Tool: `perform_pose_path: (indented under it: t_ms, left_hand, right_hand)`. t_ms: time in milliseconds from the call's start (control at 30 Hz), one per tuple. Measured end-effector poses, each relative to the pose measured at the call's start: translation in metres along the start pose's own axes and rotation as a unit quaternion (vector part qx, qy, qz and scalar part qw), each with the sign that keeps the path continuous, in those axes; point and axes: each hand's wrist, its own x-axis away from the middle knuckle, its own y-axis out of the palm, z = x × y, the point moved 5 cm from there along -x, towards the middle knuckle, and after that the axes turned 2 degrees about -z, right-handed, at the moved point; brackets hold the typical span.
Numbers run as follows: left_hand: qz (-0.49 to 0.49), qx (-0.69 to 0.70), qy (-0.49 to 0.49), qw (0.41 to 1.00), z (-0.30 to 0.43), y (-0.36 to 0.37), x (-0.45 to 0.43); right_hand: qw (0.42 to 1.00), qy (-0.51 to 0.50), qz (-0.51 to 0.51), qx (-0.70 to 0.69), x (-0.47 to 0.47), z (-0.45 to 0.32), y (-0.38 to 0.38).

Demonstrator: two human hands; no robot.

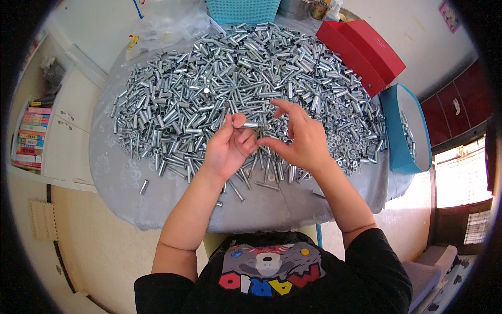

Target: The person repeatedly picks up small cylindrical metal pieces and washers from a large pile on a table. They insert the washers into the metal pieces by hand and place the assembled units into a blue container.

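Note:
My left hand (227,151), palm turned up, grips a short shiny metal sleeve (250,125) between the thumb and fingers; the sleeve points to the right. Just right of it, my right hand (302,141) is held with its thumb and forefinger apart, and I see nothing between them. Its thumb tip comes close to the left fingertips; whether they touch I cannot tell. Both hands are over the near part of a broad heap of metal sleeves and bolts (219,78). Small nuts and washers (345,145) gather at the heap's right side.
A grey cloth (117,184) covers the table. Loose bolts (267,186) and a sleeve (144,187) lie near its front edge. A red box (361,51) and a blue bin (406,129) holding metal parts stand right. A turquoise basket (243,11) and plastic bags (172,23) are behind.

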Motion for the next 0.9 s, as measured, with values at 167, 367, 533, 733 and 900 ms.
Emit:
perform_pose_path:
  t_ms: [167, 367, 533, 733, 900]
  left_hand:
    - [0.008, -0.001, -0.002, 1.000, -0.001, 0.004, 0.001]
    - [-0.003, -0.005, 0.001, 1.000, -0.001, 0.003, -0.001]
    - [0.005, -0.015, -0.001, 1.000, 0.000, 0.003, 0.001]
    - [0.026, -0.067, 0.013, 0.997, 0.000, 0.004, 0.001]
    - [0.028, -0.123, 0.024, 0.992, 0.000, 0.006, 0.001]
  right_hand:
    - [0.991, -0.003, -0.126, 0.039, 0.008, 0.014, 0.020]
    - [0.998, -0.031, -0.040, 0.026, 0.005, 0.007, 0.012]
    - [0.999, -0.037, -0.023, 0.019, 0.001, -0.004, 0.006]
    - [0.993, -0.091, -0.044, 0.068, 0.004, 0.000, 0.019]
    - [0.994, 0.002, -0.112, 0.002, 0.009, 0.007, 0.028]
